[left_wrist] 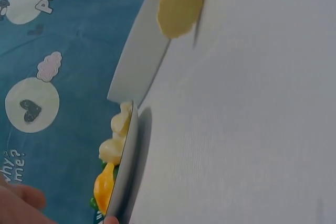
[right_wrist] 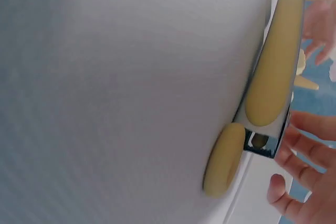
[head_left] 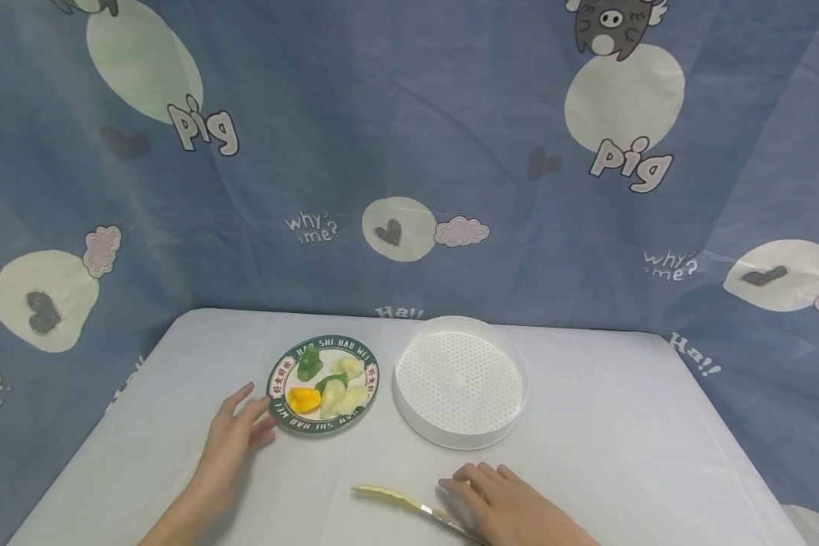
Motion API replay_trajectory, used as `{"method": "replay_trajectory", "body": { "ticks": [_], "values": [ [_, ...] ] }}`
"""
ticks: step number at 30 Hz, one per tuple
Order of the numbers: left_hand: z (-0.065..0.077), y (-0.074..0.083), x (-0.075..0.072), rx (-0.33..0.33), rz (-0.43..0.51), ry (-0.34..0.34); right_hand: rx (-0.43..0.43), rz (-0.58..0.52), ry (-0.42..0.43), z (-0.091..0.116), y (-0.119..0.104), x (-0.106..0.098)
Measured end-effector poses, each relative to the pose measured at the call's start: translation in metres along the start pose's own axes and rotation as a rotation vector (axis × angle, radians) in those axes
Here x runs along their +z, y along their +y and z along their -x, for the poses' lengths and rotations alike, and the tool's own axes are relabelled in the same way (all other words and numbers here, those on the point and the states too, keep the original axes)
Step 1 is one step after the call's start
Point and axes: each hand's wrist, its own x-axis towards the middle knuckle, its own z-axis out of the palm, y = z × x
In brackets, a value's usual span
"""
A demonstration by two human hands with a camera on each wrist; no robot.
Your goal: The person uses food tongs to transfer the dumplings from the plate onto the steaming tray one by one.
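While both hands (head_left: 229,444) (head_left: 497,494) are relaxed, green-rimmed plate (head_left: 300,425) bears yellow, green, pale pieces (head_left: 332,397) beside white tray (head_left: 460,383).

By the left hand (head_left: 233,432), one round green-rimmed plate (head_left: 293,422); perhaps six glossy multicoloured pieces (head_left: 304,400); one round white tray (head_left: 460,379); one yellow-and-silver utensil (head_left: 419,506).

- My left hand (head_left: 237,436) and right hand (head_left: 501,499) are bare, with slim fingers.
- My left forearm (head_left: 183,512) and right wrist (head_left: 561,527) are uncovered as well, narrow and smooth in outline.
- My right thumb (right_wrist: 278,186) has 1 blunt, rounded tip.
- Faint creases mark my right fingers (right_wrist: 305,174).
- In the left wrist view, 1 rounded fingertip (left_wrist: 110,220) shows.
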Motion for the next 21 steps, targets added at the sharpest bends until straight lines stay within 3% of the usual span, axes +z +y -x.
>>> {"method": "replay_trajectory", "body": {
  "ticks": [4,9,14,21],
  "values": [
    [-0.002,-0.003,0.002,-0.015,0.152,-0.05,0.036,-0.07,-0.069,-0.002,-0.001,-0.002],
    [-0.004,-0.007,0.0,-0.025,0.267,-0.09,-0.009,-0.099,-0.135,-0.006,-0.002,-0.003],
    [-0.006,-0.01,0.0,-0.023,0.282,-0.095,-0.06,-0.058,-0.201,-0.012,-0.004,-0.001],
    [-0.008,-0.011,0.002,-0.027,0.309,-0.096,-0.042,-0.043,-0.231,-0.017,-0.01,0.003]
  ]
}}
